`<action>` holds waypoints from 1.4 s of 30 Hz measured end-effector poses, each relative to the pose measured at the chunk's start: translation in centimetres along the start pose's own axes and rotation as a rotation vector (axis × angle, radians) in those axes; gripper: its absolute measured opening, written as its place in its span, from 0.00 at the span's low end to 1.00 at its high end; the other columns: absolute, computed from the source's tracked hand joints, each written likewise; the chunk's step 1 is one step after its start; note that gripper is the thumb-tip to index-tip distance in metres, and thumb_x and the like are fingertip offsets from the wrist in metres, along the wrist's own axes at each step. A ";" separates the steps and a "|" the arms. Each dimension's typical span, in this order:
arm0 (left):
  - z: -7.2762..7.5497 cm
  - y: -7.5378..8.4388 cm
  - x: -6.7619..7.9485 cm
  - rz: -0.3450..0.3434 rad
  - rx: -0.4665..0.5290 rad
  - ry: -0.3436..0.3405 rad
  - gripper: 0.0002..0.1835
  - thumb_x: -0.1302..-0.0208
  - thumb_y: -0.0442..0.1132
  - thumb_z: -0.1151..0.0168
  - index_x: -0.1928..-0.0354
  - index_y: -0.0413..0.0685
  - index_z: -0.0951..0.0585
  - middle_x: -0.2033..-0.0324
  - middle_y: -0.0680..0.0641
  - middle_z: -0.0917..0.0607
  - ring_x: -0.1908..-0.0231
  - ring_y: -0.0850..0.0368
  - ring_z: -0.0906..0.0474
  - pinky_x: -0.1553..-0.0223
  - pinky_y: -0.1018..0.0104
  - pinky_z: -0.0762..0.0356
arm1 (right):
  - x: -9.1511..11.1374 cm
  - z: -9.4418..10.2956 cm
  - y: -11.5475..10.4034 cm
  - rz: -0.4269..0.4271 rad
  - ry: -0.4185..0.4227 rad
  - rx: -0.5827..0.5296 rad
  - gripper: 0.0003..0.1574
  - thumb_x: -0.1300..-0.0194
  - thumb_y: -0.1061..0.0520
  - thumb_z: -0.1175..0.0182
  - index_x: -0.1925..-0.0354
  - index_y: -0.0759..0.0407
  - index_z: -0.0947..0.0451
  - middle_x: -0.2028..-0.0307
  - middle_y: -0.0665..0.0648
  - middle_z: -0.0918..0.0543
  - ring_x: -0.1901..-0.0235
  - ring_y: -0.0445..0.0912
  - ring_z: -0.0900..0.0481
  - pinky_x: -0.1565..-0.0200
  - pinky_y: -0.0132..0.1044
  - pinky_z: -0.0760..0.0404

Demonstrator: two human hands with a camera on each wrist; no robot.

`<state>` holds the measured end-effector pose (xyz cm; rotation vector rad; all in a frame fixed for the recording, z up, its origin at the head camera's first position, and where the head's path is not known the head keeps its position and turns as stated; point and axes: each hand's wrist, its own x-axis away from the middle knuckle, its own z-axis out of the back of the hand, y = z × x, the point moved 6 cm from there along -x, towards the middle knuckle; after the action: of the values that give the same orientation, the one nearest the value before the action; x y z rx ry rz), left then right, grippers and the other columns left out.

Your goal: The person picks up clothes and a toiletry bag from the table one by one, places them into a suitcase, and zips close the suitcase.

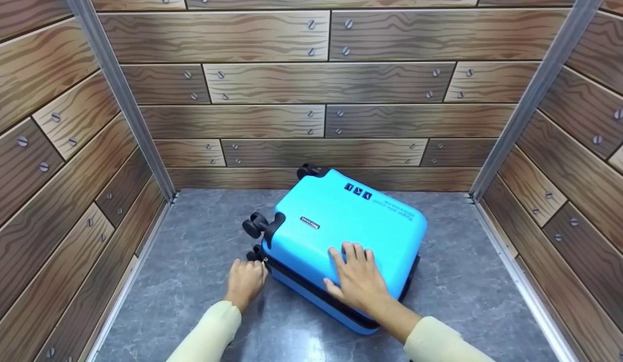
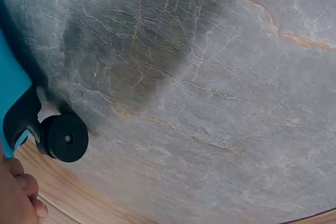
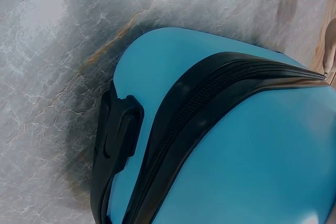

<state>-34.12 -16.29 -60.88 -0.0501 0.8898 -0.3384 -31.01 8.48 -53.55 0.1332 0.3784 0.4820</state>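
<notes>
A bright blue hard-shell suitcase (image 1: 351, 226) lies on its side on the grey floor, its black wheels (image 1: 253, 225) toward the left. Along its near side runs a black zipper band (image 3: 199, 98), seen closely in the right wrist view. My left hand (image 1: 246, 279) is at the lower left corner by the wheels, fingers curled, pinching the small metal zipper pull (image 1: 265, 260). In the left wrist view, that hand (image 2: 18, 198) shows only partly, beside a wheel (image 2: 67, 137). Spread fingers of my right hand (image 1: 359, 279) rest on the suitcase's top face near its front edge.
Wood-plank-patterned walls (image 1: 271, 83) enclose the floor (image 1: 201, 221) at the back and both sides, with metal strips (image 1: 522, 296) along the edges. A black carry handle (image 3: 118, 129) sits on the suitcase's end opposite the wheels.
</notes>
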 end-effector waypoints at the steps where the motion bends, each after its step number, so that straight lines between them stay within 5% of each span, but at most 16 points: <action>1: -0.1 -0.1 -0.1 0.009 0.000 -0.010 0.15 0.45 0.41 0.40 0.86 0.47 0.28 0.91 0.47 0.27 0.89 0.48 0.31 0.78 0.57 0.38 | 0.0 0.0 0.0 0.001 0.002 0.001 0.43 0.35 0.27 0.51 0.34 0.51 0.38 0.44 0.62 0.35 0.50 0.56 0.36 0.53 0.50 0.34; 9: -1.2 -1.1 -0.6 0.119 -0.004 -0.225 0.15 0.42 0.41 0.37 0.84 0.44 0.23 0.87 0.45 0.20 0.86 0.47 0.24 0.75 0.54 0.32 | -0.1 0.0 -0.2 0.016 0.013 0.005 0.42 0.34 0.27 0.52 0.34 0.52 0.38 0.45 0.62 0.35 0.51 0.56 0.37 0.54 0.50 0.35; 20: -1.5 -1.0 -1.0 0.110 0.003 -0.251 0.15 0.41 0.42 0.37 0.83 0.45 0.23 0.87 0.45 0.20 0.85 0.47 0.24 0.74 0.54 0.31 | 0.0 0.1 0.0 0.010 0.024 0.019 0.41 0.34 0.28 0.52 0.35 0.52 0.38 0.44 0.63 0.34 0.50 0.56 0.36 0.53 0.50 0.33; 27: -3.1 -2.1 -2.2 0.211 0.030 -0.603 0.13 0.35 0.42 0.43 0.75 0.45 0.18 0.78 0.45 0.15 0.76 0.47 0.18 0.66 0.52 0.26 | 0.1 0.1 -0.2 0.020 0.021 0.032 0.42 0.34 0.28 0.53 0.35 0.52 0.38 0.46 0.63 0.35 0.52 0.57 0.37 0.55 0.49 0.35; 31: -3.8 -2.5 -2.2 0.199 0.019 -0.732 0.12 0.34 0.41 0.44 0.73 0.45 0.18 0.75 0.45 0.14 0.73 0.47 0.17 0.64 0.50 0.24 | 0.1 0.0 -0.4 0.027 0.016 0.029 0.42 0.34 0.27 0.53 0.35 0.53 0.38 0.46 0.63 0.35 0.52 0.57 0.37 0.55 0.49 0.35; 42: -2.7 -2.4 -1.2 0.132 0.072 -0.564 0.14 0.35 0.41 0.43 0.78 0.43 0.21 0.81 0.43 0.17 0.78 0.45 0.18 0.68 0.51 0.26 | 0.1 0.2 0.0 0.037 0.041 0.018 0.42 0.34 0.27 0.52 0.35 0.52 0.37 0.46 0.62 0.34 0.52 0.56 0.36 0.55 0.50 0.34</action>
<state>-37.58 -17.93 -61.25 -0.0178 0.3197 -0.2148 -30.84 8.55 -53.35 0.1485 0.4214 0.5189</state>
